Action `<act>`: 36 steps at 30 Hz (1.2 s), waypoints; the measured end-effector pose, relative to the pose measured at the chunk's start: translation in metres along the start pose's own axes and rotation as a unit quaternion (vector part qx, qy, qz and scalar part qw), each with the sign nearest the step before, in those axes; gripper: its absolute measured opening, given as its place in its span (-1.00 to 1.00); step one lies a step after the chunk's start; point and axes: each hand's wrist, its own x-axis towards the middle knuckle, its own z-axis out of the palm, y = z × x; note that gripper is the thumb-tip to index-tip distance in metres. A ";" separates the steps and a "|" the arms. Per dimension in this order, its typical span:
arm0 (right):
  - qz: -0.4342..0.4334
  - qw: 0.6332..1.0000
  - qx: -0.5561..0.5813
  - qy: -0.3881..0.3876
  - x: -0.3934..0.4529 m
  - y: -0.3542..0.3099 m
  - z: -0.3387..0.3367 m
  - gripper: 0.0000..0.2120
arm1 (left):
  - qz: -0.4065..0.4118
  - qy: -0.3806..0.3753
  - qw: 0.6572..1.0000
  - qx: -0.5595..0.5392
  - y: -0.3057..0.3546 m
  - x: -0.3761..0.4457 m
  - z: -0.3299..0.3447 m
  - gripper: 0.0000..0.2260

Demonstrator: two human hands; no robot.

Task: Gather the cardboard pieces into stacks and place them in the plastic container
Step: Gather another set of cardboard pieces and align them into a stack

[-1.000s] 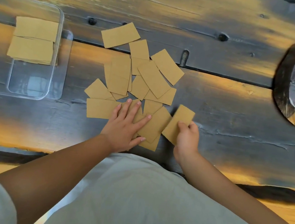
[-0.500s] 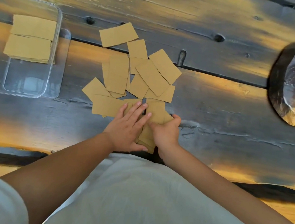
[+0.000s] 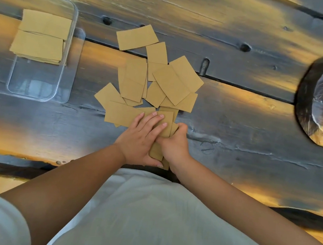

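Observation:
Several tan cardboard pieces (image 3: pixel 170 82) lie scattered and overlapping in the middle of the dark wooden table. At the near end of the heap, a small stack of cardboard pieces (image 3: pixel 167 124) sits between my hands. My left hand (image 3: pixel 142 138) lies flat on top of it, fingers spread. My right hand (image 3: pixel 176 145) curls around its right edge, gripping it. A clear plastic container (image 3: pixel 70 36) stands at the far left and holds two stacks of cardboard (image 3: pixel 41 37) in its far half.
A dark round dish (image 3: pixel 322 99) with a glassy patterned centre sits at the right edge. The table's near edge runs just below my hands. The container's near half shows bare plastic. A long flat piece (image 3: pixel 122 115) lies left of my hands.
My right hand slid its piece leftward into the pieces under my left hand, and both hands have closed together on one stack. The pieces by my hands have bunched up.

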 end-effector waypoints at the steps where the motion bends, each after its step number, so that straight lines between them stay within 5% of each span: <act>1: 0.001 1.000 0.002 -0.007 0.001 -0.001 0.002 -0.47 | -0.002 0.008 1.000 -0.008 0.000 0.000 0.000 0.07; 8: 0.024 0.996 0.072 -0.036 0.001 0.000 0.004 -0.37 | -0.011 0.011 0.998 -0.056 -0.002 0.001 -0.003 0.03; 16: 0.015 0.989 0.134 -0.054 0.001 -0.007 0.021 -0.63 | -0.027 0.025 0.994 -0.104 0.000 0.000 -0.007 -0.09; 21: 0.061 0.981 0.166 -0.075 0.006 -0.008 0.018 -0.42 | -0.030 0.030 0.993 -0.108 0.000 0.001 -0.006 -0.10; 27: 0.078 0.964 0.205 -0.150 0.008 -0.028 0.021 -0.48 | -0.055 0.061 0.987 -0.138 -0.002 0.000 0.000 -0.07; 36: 0.008 1.000 -0.015 -0.024 -0.002 -0.023 0.024 -0.76 | -0.048 0.102 0.982 -0.150 -0.004 -0.001 0.008 -0.06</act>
